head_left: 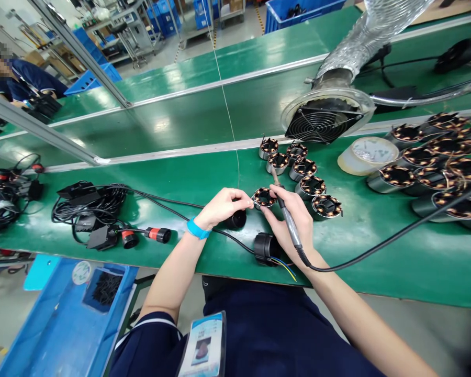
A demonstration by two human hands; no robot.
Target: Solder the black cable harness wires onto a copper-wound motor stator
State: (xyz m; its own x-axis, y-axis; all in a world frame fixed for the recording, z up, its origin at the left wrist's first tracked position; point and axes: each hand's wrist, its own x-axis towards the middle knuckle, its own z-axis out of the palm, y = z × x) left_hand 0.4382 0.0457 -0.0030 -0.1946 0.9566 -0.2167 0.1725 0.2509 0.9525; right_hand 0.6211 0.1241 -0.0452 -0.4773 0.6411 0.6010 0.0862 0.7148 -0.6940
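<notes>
My right hand point(294, 220) is closed around a soldering iron point(289, 222), its tip slanting up and away over the bench. A fingertip of that hand touches a small motor stator point(264, 197) with copper windings. At the stator's left edge my left hand point(224, 207), wearing a blue wristband, has thumb and finger pinched together. Thin solder wire point(228, 110) hangs from above and runs down into the left hand. Beneath the hands are a round black part point(236, 219) and a black cable housing point(265, 248) with coloured wire ends. More stators point(312, 185) stand just beyond the right hand.
A fume extractor with a fan grille point(317, 124) stands at the back. Right of it are a white round container point(367, 155) and several stators point(432, 178). Coiled black cables point(98, 207) lie left. The iron's cord point(384, 243) crosses the right side. A co-worker point(31, 78) is at far left.
</notes>
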